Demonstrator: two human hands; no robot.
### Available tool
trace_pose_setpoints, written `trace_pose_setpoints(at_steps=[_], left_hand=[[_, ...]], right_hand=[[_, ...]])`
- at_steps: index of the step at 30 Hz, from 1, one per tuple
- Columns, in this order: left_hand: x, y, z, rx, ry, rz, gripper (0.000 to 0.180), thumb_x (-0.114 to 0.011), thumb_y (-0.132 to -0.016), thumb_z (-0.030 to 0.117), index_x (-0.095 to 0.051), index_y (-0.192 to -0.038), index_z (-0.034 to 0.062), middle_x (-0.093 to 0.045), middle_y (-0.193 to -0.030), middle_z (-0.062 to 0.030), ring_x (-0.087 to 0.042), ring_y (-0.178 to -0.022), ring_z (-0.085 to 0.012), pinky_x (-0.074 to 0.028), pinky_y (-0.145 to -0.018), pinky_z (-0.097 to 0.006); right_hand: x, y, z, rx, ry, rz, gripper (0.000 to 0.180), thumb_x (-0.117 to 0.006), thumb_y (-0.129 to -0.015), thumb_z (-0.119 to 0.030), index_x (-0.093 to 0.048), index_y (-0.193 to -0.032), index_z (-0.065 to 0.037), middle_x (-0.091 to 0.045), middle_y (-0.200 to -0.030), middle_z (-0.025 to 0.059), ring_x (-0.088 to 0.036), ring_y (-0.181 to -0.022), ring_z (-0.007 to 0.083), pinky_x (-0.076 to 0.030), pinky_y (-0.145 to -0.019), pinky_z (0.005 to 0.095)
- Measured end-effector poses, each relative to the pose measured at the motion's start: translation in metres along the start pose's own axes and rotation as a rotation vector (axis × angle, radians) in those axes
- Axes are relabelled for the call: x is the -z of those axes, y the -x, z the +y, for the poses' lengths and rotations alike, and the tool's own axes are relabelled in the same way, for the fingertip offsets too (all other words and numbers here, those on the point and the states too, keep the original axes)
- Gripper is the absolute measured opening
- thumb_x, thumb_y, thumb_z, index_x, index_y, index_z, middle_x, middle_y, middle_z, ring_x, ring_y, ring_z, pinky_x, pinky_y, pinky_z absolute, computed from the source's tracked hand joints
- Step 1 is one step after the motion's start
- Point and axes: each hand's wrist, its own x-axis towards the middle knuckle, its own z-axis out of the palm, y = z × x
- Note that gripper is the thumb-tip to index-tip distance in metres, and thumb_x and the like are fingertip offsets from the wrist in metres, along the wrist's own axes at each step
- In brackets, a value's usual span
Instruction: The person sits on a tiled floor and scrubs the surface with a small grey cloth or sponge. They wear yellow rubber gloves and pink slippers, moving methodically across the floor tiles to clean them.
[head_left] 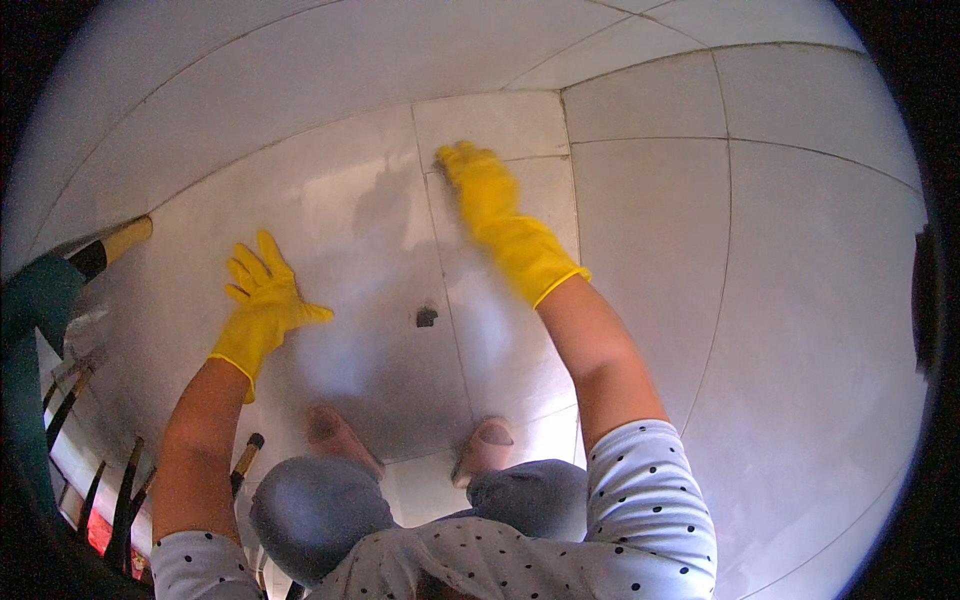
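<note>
While I squat: my pinkish shoes; pale tiled floor, bearing one dark square patch; my left hand, yellow-gloved, fingers spread against it; farther, my right hand, likewise gloved, blurred, grip untellable, near the back wall.

Blur on the yellow-gloved right hand here, fingers curled under, and what lies beneath those fingertips is hidden! Right of and below the left hand's spread fingers, a dark square patch, too small to tell whether it's hole or object. Out left of those fingers, a teal shape runs off the rim; lower down, slim dark legs partly cover something red, kind unclear. Far right of the right fingers, a dark object, sliced by the rim. Well below both hands' fingers, knees hide the heels.
</note>
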Motion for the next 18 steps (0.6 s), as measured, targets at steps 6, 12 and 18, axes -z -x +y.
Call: trace_pose_setpoints(at_steps=[6, 12, 18], left_hand=[[-0.002, 0.003, 0.001, -0.032, -0.019, 0.004, 0.161, -0.095, -0.051, 0.046, 0.022, -0.153, 0.0053, 0.018, -0.153, -0.0421, 0.015, -0.143, -0.0587, 0.001, -0.112, -0.07], [0.001, 0.001, 0.002, -0.041, -0.01, -0.008, 0.161, -0.096, -0.051, 0.048, 0.021, -0.153, 0.0053, 0.018, -0.152, -0.0431, 0.016, -0.143, -0.0587, 0.001, -0.111, -0.071], [-0.003, 0.0, 0.001, -0.04, -0.016, -0.003, 0.162, -0.096, -0.05, 0.048, 0.021, -0.153, 0.0058, 0.018, -0.153, -0.0423, 0.015, -0.143, -0.0586, 0.001, -0.111, -0.072]], right_hand=[[0.035, -0.048, 0.032, -0.385, 0.215, -0.059, 0.028, -0.047, -0.098, -0.028, -0.064, -0.113, -0.011, -0.066, -0.117, 0.0152, -0.061, -0.109, 0.0358, -0.051, -0.089, 0.0475], [0.004, -0.078, -0.005, -0.352, 0.246, -0.045, 0.03, -0.05, -0.097, -0.025, -0.062, -0.123, -0.013, -0.062, -0.127, 0.0139, -0.058, -0.115, 0.0364, -0.049, -0.094, 0.0464], [-0.025, 0.001, 0.0, 0.025, 0.098, -0.099, 0.037, -0.055, -0.094, -0.021, -0.061, -0.131, -0.019, -0.057, -0.14, 0.0086, -0.058, -0.12, 0.0323, -0.047, -0.101, 0.0409]])
